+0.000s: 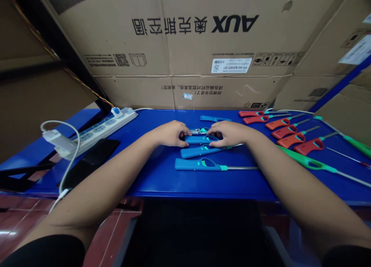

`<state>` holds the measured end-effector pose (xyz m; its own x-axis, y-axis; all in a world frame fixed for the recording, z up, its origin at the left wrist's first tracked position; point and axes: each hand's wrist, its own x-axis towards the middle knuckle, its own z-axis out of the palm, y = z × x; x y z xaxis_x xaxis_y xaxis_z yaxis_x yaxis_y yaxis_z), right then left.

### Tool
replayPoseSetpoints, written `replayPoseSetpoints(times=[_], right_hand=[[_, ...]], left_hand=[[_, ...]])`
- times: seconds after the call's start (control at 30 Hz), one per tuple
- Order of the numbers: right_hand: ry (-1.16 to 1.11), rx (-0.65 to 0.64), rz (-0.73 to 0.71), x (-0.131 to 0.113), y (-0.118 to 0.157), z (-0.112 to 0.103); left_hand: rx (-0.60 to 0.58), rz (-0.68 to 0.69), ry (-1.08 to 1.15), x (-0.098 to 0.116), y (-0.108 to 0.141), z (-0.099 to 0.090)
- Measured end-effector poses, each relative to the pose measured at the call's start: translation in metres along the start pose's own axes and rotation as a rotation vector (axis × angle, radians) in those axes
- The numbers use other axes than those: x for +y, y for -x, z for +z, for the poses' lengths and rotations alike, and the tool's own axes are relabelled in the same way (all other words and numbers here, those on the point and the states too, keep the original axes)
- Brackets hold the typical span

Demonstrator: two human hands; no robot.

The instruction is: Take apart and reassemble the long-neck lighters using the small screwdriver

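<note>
Looking at a big brown cardboard carton (pixel 162 46) printed upside down with "AUX" and 奥克斯空调, the air-con brand, standing behind a blue-painted workbench (pixel 150 182). On the left there's a white power strip (pixel 101 129) and a flat black slab (pixel 92 156). Off to the right lie orange-red long-nosed plastic lighters (pixel 308 146) and a green one (pixel 307 163), with two finished-looking blue lighters (pixel 197 165) just near the hands. In the middle, the left hand (pixel 169 133) and right hand (pixel 228 133) come in from either end of a blue plastic lighter body (pixel 199 139), fingers curled and closed on it in a grip. It looks light, stiff and hollow, so the fat handle is the spot to hold, not any thin metal stem. Small shiny metal parts (pixel 198 131) show just beyond it, partly hidden.
</note>
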<state>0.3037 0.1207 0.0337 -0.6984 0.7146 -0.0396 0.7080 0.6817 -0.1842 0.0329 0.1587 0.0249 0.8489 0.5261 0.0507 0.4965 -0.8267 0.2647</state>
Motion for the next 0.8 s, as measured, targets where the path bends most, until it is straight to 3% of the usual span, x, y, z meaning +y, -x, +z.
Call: replayPoseSetpoints(times=[0.27, 0.43, 0.8], right_hand=[[-0.016, 0.073, 0.014, -0.006, -0.002, 0.000], [-0.067, 0.131, 0.019, -0.009, -0.002, 0.001], [-0.407, 0.227, 0.174, 0.010, 0.001, 0.005]], left_hand=[[0.023, -0.031, 0.035, -0.002, 0.000, -0.001], [-0.030, -0.067, 0.052, -0.001, 0.000, 0.000], [0.046, -0.020, 0.105, -0.003, 0.004, -0.009]])
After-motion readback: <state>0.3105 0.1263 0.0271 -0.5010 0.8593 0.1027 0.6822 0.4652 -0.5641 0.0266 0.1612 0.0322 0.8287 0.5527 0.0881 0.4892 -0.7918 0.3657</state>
